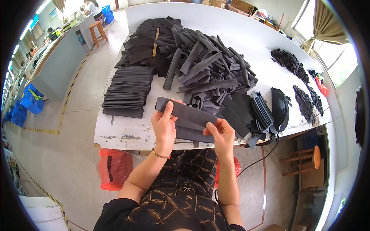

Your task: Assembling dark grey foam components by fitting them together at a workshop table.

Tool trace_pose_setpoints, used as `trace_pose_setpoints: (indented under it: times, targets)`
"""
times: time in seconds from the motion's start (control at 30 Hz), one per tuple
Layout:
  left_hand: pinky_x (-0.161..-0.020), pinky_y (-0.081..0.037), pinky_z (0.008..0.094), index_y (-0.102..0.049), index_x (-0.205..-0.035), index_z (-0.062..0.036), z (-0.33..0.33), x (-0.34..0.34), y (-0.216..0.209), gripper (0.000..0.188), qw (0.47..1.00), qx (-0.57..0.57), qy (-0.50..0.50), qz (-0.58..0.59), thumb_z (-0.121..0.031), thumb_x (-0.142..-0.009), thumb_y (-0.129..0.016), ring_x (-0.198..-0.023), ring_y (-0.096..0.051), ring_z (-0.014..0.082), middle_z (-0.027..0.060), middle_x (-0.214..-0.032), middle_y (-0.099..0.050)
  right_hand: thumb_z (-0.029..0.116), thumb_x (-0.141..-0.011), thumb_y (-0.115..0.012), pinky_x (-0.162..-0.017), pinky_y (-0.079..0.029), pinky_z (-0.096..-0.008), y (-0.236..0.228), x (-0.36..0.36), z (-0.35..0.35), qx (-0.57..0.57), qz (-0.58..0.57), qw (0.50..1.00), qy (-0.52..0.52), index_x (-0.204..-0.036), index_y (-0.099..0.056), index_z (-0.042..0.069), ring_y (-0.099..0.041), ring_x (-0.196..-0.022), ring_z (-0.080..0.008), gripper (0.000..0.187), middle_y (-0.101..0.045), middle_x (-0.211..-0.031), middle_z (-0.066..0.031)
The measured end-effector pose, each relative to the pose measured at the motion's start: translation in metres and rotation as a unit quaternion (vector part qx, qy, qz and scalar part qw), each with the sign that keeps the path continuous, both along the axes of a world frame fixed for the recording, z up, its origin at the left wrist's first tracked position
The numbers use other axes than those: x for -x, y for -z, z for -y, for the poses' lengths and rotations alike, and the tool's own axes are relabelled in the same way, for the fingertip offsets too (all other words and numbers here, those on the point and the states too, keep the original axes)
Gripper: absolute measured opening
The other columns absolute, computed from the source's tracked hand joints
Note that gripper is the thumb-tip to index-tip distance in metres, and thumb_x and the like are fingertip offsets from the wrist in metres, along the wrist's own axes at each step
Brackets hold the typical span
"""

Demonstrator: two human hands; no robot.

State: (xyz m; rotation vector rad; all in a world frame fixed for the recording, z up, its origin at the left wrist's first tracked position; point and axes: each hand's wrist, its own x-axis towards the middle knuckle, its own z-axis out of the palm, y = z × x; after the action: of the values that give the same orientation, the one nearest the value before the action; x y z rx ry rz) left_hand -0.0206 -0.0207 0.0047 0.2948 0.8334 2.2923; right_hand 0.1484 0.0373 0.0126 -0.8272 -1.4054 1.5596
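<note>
The white worktop (268, 79) spreads before me, carrying the big heap of rolled dark strips (202, 69). Left of the heap, toward its far side, lies a spread of flat dark pieces (133, 50); left of it and nearer me sits a neat dark stack (128, 90). To the heap's right, on the near side, is a rounded black object (279, 109) — I can't tell what. The dark strip (189, 114) I'm handling is on my side of the heap: my left hand (165, 121) is clamped on its left end, my right hand (221, 134) pinches its right end. A slim yellowish stick (155, 42) lies left of the heap.
</note>
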Motion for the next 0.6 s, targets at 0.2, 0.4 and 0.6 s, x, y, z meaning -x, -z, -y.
trace_pose_setpoints:
  times: [0.2,0.4,0.6]
  targets:
    - [-0.1,-0.046,0.0441,-0.043,-0.129,-0.0029,-0.013,-0.02,-0.003,0.042,0.975,-0.153,0.133,0.089,-0.022,-0.097,-0.061,-0.107,-0.061,0.0272,0.0111,-0.105,-0.065,0.006,-0.089,-0.069,-0.055,-0.054,-0.0278,0.01,0.009,0.004,0.067,-0.033,0.997,-0.002,-0.081,-0.057,0.002,-0.062,-0.059,-0.0132,0.015,-0.064,-0.074,-0.0061]
    - [-0.092,-0.049,0.0377,-0.054,-0.115,-0.0015,-0.02,-0.032,-0.001,0.032,0.974,-0.167,0.128,0.09,-0.03,-0.1,-0.053,-0.085,-0.056,0.017,0.0021,-0.085,-0.054,0.003,-0.089,-0.069,-0.052,-0.052,-0.0272,0.013,0.016,0.009,0.081,-0.066,0.995,-0.008,-0.081,-0.057,0.002,-0.062,-0.058,-0.0135,0.014,-0.064,-0.074,-0.006]
    - [-0.09,-0.048,0.0358,-0.055,-0.108,-0.0019,-0.019,-0.037,-0.004,0.031,0.979,-0.148,0.101,0.095,-0.032,-0.101,-0.05,-0.081,-0.052,0.0156,0.0004,-0.08,-0.049,0.003,-0.089,-0.069,-0.051,-0.051,-0.0273,0.016,0.018,0.011,0.084,-0.066,0.994,-0.006,-0.083,-0.057,0.002,-0.062,-0.058,-0.0135,0.013,-0.063,-0.073,-0.0055]
